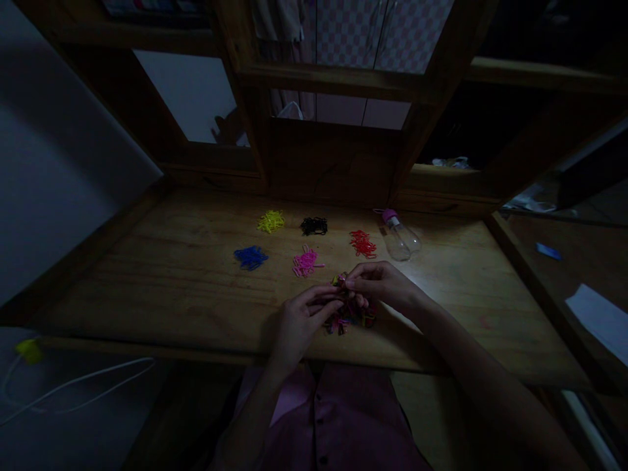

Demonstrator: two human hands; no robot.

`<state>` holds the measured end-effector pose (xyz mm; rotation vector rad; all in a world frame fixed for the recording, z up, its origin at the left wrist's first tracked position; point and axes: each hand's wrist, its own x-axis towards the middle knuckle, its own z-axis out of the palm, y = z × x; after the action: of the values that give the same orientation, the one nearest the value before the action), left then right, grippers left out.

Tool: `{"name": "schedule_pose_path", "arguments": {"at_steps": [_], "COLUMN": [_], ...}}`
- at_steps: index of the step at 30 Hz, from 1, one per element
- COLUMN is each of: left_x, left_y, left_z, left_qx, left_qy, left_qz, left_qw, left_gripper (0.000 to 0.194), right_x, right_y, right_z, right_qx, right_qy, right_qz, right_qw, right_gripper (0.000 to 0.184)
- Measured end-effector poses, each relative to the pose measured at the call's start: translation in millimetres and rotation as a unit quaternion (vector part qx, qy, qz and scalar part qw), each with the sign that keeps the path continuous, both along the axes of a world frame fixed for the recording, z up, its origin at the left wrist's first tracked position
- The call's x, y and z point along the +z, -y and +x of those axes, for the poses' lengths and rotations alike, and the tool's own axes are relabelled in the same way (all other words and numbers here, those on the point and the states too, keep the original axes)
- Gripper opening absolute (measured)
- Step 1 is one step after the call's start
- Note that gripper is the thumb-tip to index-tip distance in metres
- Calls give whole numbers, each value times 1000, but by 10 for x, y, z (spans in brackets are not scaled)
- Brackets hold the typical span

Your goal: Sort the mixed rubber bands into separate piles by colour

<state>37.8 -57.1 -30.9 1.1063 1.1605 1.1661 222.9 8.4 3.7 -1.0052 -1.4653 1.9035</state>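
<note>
A mixed pile of small coloured clips point(338, 325) lies near the table's front edge, partly hidden beneath both hands. My left hand point(301, 320) reaches over its left side, thumb and fingers closed around a few clips. From the right, my right hand point(383, 284) pinches a small clip above the pile, its fingertips close to those of the left. Beyond the hands are separate heaps of pink clips point(305, 261), blue clips point(250, 257), yellow clips point(271, 222), black clips point(314, 226) and red clips point(363, 244).
A clear bulb-shaped jar point(403, 243) with a pink cap lies on its side right of the red heap. The wooden table point(186, 281) backs onto a shelf frame point(338, 78). White paper point(598, 320) rests on a surface at right; a white cable point(78, 383) hangs at left.
</note>
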Motion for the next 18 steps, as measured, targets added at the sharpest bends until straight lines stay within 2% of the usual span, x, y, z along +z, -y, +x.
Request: {"name": "schedule_pose_path", "arguments": {"at_steps": [7, 12, 15, 18], "left_x": [95, 201, 309, 442], "left_y": [55, 98, 75, 64], "left_z": [-20, 25, 45, 58], "left_qx": [39, 82, 82, 115], "left_qy": [-12, 109, 67, 13], "left_qz": [4, -28, -31, -11], "left_qw": [999, 990, 994, 993], "left_gripper": [20, 20, 20, 24], "right_x": [60, 97, 115, 136], "right_y": [-33, -6, 9, 25], "right_z": [79, 74, 83, 91], "right_qx": [-24, -28, -33, -55], "right_qy": [-19, -38, -39, -44], "right_qz": [13, 2, 10, 38], "right_qw": [999, 999, 999, 997], "right_gripper": [23, 19, 16, 15]}}
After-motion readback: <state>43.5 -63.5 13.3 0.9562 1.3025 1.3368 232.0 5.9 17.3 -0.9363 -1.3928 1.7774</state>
